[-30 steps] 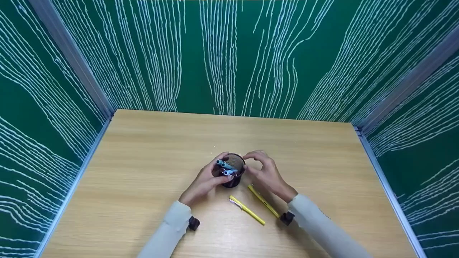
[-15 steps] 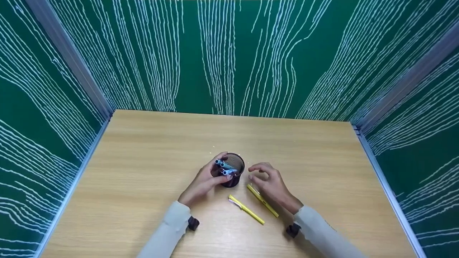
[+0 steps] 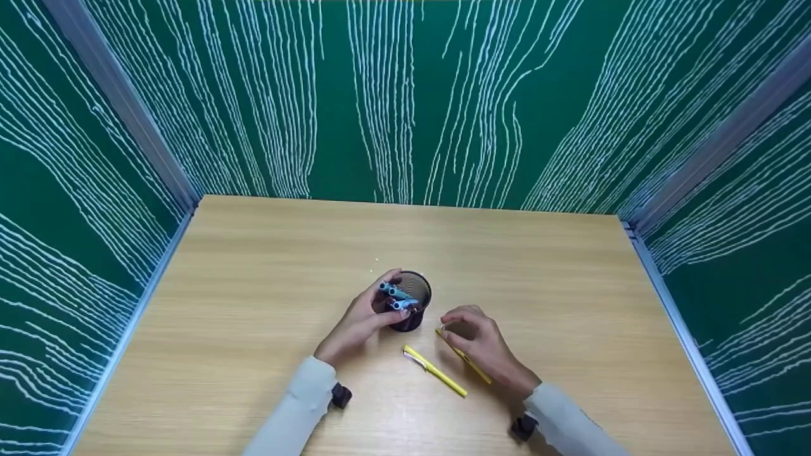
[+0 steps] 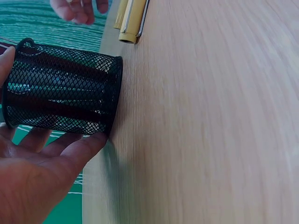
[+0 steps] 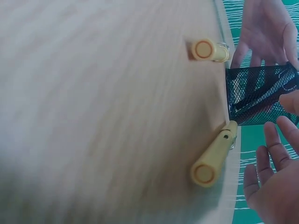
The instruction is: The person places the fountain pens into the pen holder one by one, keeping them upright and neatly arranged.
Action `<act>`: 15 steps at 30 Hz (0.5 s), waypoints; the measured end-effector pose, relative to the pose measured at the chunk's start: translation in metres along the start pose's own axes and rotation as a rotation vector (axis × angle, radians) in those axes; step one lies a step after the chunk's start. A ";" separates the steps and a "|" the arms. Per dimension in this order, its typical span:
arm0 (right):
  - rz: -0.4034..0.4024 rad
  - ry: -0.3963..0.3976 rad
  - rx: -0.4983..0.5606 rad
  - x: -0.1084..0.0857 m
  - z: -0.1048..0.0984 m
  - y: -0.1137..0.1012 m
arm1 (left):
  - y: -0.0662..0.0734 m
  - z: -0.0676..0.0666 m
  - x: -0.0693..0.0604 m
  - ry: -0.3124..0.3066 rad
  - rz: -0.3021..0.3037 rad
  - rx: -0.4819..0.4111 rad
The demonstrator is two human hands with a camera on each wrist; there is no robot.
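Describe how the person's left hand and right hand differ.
The left hand grips the black mesh cup; the right hand holds nothing. The left hand's thumb and fingers touch the cup, while the right hand hovers just above a yellow pen. Both are bare, with pale sleeves.

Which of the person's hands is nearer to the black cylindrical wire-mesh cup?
Left. The left hand grips the black mesh cup, while the right hand is apart from it, off to the person's right, beside a slender yellow pen.
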State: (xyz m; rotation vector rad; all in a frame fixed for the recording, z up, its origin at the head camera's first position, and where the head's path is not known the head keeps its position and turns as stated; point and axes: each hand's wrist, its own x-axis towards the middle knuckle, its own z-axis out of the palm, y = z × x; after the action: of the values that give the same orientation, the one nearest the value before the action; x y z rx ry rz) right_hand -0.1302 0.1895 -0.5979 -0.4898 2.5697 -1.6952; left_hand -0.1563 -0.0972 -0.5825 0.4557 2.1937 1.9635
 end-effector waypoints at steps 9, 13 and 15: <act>0.023 0.003 0.003 -0.012 -0.006 0.013 | 0.000 -0.001 0.000 -0.004 0.010 0.010; 0.038 0.000 -0.007 -0.017 -0.010 0.019 | 0.000 0.000 0.000 -0.005 0.002 0.003; 0.055 0.003 -0.021 -0.019 -0.012 0.021 | -0.001 0.000 0.000 -0.004 0.001 0.002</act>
State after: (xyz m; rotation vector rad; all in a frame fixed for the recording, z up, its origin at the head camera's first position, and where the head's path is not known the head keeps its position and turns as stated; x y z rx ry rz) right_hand -0.1198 0.2128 -0.6146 -0.4139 2.5802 -1.6542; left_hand -0.1567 -0.0976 -0.5830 0.4611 2.1934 1.9593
